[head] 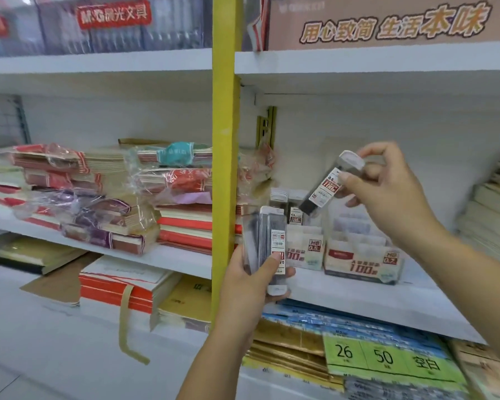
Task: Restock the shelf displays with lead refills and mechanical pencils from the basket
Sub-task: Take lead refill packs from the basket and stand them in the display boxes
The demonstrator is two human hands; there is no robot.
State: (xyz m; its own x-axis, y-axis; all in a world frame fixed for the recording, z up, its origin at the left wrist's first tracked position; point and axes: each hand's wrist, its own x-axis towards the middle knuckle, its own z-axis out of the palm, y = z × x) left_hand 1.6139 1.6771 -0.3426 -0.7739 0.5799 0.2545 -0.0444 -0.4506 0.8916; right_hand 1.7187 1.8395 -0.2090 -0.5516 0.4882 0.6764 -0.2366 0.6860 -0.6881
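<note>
My left hand [250, 280] grips a bundle of several clear lead refill cases [267, 243] upright in front of the yellow post. My right hand [387, 192] pinches a single lead refill case [326, 187], tilted with its white cap up, above the shelf displays. Under it stand two white cardboard display boxes: the one marked 0.5 [303, 251] has a few refill cases standing at its back, and the one marked 0.7 [364, 262] sits to its right. No basket or mechanical pencils are in view.
A yellow upright post [225, 157] divides the shelving. Stacks of wrapped notebooks [98, 197] fill the left shelf. More paper stacks [491, 215] sit at the far right. Green-labelled packs [387, 359] lie on the shelf below, and boxed goods line the top shelf [358, 62].
</note>
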